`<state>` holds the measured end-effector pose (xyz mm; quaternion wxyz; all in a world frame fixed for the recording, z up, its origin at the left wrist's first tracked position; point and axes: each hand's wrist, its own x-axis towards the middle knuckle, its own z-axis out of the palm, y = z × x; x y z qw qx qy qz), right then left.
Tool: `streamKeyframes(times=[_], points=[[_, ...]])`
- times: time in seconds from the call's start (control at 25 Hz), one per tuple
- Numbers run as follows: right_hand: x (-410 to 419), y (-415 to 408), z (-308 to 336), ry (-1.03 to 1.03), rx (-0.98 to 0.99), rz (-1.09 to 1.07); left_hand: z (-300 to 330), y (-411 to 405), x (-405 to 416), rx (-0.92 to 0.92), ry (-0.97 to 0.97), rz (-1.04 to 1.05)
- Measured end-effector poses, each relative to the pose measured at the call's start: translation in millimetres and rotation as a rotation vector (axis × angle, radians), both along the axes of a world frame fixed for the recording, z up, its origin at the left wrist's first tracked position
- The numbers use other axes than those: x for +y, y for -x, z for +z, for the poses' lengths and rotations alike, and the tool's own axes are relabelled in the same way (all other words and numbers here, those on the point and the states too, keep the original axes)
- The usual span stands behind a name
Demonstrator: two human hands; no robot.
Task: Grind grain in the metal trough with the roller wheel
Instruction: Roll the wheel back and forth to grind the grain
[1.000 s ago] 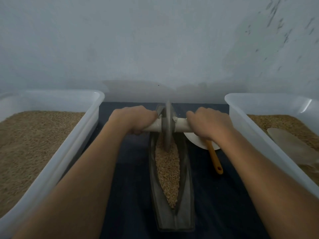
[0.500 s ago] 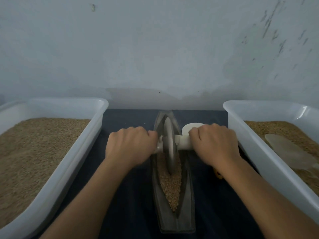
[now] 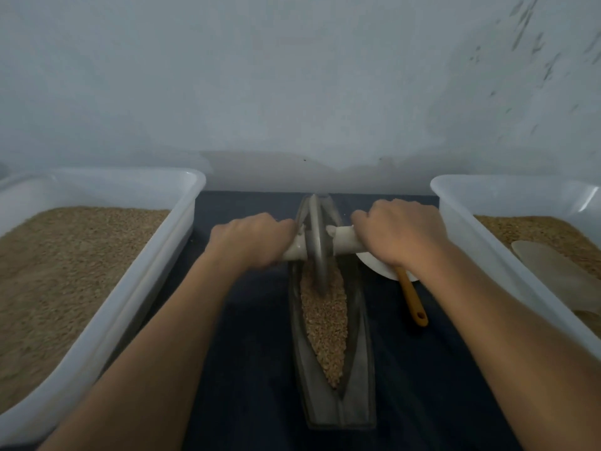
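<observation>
My left hand (image 3: 252,242) and right hand (image 3: 401,234) each grip one end of the white axle, the roller wheel (image 3: 317,245) upright between them (edge-on to me). The metal trough (image 3: 359,369) runs lengthwise away from me, grain (image 3: 323,323) inside.

My left hand (image 3: 252,239) and right hand (image 3: 401,234) each grip an end of the pale axle handle (image 3: 346,242), fingers (image 3: 364,219) curled over it. The roller wheel (image 3: 317,242) stands upright in the far part of the metal trough (image 3: 357,379), its rim sunk in the grain (image 3: 323,323). White tubs (image 3: 146,281) of grain flank me. An orange-handled scoop (image 3: 413,301) lies beside the trough.
</observation>
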<state>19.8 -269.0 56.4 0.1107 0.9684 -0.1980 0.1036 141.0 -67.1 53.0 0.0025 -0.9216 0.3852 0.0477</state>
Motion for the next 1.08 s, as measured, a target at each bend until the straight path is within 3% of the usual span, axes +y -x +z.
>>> streamKeyframes(times=[0.12, 0.28, 0.44, 0.56, 0.64, 0.76, 0.92, 1.08], points=[[23, 47, -15, 0.206, 0.021, 0.129, -5, 36, 11, -0.289, 0.051, -0.052], [34, 65, -15, 0.154, 0.003, 0.014, -7, 50, 18, -0.375, 0.042, -0.127], [9, 22, -4, -0.01, -0.007, -0.058, 5, 15, 2, -0.14, -0.031, -0.029], [-14, -14, 4, -0.083, 0.23, 0.012, 12, -14, -19, 0.191, 0.07, 0.085], [-20, -25, 1, -0.113, 0.319, 0.05, 17, -24, -29, 0.266, 0.083, 0.148], [-24, -19, -5, -0.145, 0.212, 0.046, 18, -18, -30, -0.024, 0.041, 0.1], [9, 18, -13, 0.083, -0.161, 0.025, -17, 26, 9, -0.411, 0.082, -0.035], [40, 62, -24, -0.024, -0.392, -0.032, -25, 70, 26, -0.622, 0.179, -0.007]])
